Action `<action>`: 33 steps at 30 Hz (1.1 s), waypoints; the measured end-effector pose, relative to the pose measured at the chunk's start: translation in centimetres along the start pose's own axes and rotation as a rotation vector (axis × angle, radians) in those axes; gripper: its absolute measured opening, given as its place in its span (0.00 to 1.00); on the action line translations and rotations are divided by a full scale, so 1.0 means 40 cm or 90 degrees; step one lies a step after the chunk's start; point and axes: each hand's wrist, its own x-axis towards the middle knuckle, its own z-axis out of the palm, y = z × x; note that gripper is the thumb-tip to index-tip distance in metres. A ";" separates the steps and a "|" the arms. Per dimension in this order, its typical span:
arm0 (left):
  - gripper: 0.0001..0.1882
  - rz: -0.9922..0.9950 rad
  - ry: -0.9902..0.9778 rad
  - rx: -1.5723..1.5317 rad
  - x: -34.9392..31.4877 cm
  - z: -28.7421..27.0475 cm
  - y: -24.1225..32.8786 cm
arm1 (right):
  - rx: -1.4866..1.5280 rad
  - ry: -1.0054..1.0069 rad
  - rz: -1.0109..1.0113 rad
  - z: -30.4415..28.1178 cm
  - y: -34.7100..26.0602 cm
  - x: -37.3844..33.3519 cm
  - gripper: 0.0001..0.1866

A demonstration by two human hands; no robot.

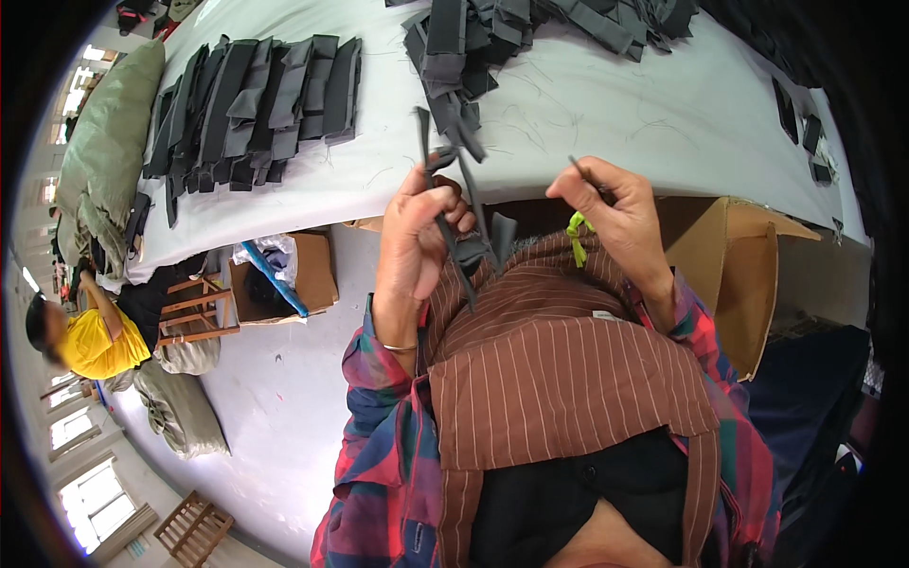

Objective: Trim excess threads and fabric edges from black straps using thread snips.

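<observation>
My left hand (421, 213) is closed around a few dark grey fabric strips (475, 248), pinched between thumb and fingers. The strips stick up above the fist and hang down in front of my brown striped apron (568, 379). My right hand (614, 213), a little way to the right, is closed on a thin dark tool (579, 170) whose narrow tip points up and left; most of it is hidden in the palm, so its kind does not show. A yellow-green tie (577, 237) hangs just below that hand. The hands are apart.
On the white-covered table (568, 123) lie a row of dark grey strips (256, 104) and a loose heap of strips (549, 24). Cardboard boxes (748, 275) (314, 270) stand below its edge. A person in yellow (95, 341) is at the left, near a wooden stool (199, 310).
</observation>
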 end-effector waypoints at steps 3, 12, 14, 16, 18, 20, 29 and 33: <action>0.23 0.034 0.024 0.055 0.007 0.021 0.005 | 0.011 0.013 -0.081 0.046 0.006 0.011 0.08; 0.27 0.118 0.060 0.140 -0.023 0.049 0.014 | -0.067 0.001 -0.056 0.127 0.055 0.025 0.13; 0.28 0.137 0.051 0.189 -0.030 0.037 0.016 | -0.047 0.007 -0.049 0.126 0.057 0.033 0.12; 0.29 0.150 0.038 0.238 -0.030 0.028 0.019 | -0.029 0.018 -0.040 0.121 0.056 0.041 0.11; 0.29 0.140 0.065 0.248 -0.023 0.021 0.020 | -0.013 0.037 -0.028 0.114 0.051 0.047 0.10; 0.28 0.147 0.040 0.227 -0.014 0.022 0.024 | -0.012 0.043 -0.041 0.115 0.042 0.049 0.09; 0.24 0.150 -0.061 0.202 0.038 0.034 0.028 | -0.184 -0.023 -0.213 0.070 0.030 0.057 0.12; 0.24 0.140 -0.062 0.239 0.043 0.027 0.044 | -0.437 -0.100 -0.208 0.053 0.028 0.044 0.18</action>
